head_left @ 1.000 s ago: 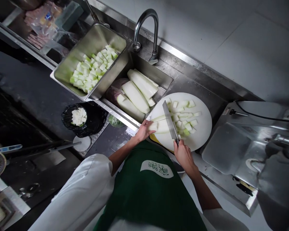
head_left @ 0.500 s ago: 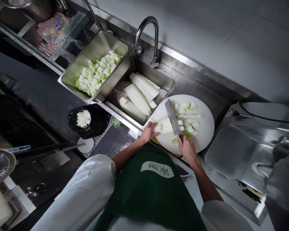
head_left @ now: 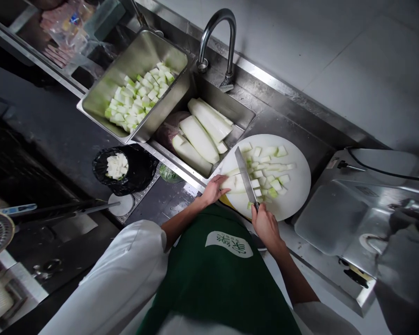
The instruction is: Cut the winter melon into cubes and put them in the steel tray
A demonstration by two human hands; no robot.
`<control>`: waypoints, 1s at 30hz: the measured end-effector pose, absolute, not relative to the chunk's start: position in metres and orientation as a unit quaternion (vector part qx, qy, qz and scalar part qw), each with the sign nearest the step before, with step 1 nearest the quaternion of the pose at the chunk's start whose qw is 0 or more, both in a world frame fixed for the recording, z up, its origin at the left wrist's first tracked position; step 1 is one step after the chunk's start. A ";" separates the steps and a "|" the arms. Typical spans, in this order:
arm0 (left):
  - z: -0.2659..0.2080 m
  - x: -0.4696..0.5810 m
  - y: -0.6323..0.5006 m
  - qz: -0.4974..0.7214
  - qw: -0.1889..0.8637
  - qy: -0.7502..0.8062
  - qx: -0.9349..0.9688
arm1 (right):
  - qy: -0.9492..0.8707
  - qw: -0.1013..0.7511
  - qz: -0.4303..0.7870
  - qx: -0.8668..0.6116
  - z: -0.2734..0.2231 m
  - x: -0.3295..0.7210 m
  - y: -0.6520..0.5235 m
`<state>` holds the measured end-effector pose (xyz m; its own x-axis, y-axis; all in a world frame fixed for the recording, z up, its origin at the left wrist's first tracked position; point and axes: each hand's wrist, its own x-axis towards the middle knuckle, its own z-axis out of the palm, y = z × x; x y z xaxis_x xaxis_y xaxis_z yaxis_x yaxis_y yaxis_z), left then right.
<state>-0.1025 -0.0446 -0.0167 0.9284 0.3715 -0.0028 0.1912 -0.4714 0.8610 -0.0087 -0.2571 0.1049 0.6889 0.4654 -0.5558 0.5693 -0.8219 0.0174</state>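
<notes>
My right hand (head_left: pixel 265 224) grips the dark handle of a kitchen knife (head_left: pixel 244 173), its wide blade lying across pale strips of winter melon (head_left: pixel 233 184). At the strips' left end, my left hand (head_left: pixel 214 190) holds them against a round white cutting board (head_left: pixel 298 197). Right of the blade, cut melon pieces (head_left: pixel 274 184) with some green edges lie scattered over the board. Peeled melon lengths (head_left: pixel 199 137) rest in the sink (head_left: pixel 246 118) beyond my left hand. Part of the strips is hidden behind the blade and my left fingers.
A deep steel pan (head_left: pixel 101 100) of melon cubes (head_left: pixel 139 100) sits over the sink's left side. Behind rises a curved faucet (head_left: pixel 232 42). A black-lined bin (head_left: pixel 141 170) stands on the floor at left. Steel equipment (head_left: pixel 331 214) flanks the board at right.
The knife and my right hand have shifted left along the melon strips. More cut pieces lie right of the blade. My left hand stays at the strips' left end.
</notes>
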 end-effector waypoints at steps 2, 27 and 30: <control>-0.017 -0.103 -0.045 0.090 0.487 0.170 0.852 | 0.283 0.085 -0.278 0.914 0.093 -0.007 -0.248; -0.021 -0.115 -0.048 0.128 0.509 0.185 0.831 | 0.289 0.084 -0.283 0.911 0.113 -0.029 -0.242; -0.020 -0.115 -0.048 0.120 0.502 0.187 0.836 | 0.291 0.077 -0.281 0.911 0.098 -0.029 -0.230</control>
<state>-0.1147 -0.0485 -0.0195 0.9010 0.4336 0.0118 0.1932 -0.4254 0.8841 -0.0286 -0.2299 0.0984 0.6724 0.4876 -0.5569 0.5737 -0.8187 -0.0242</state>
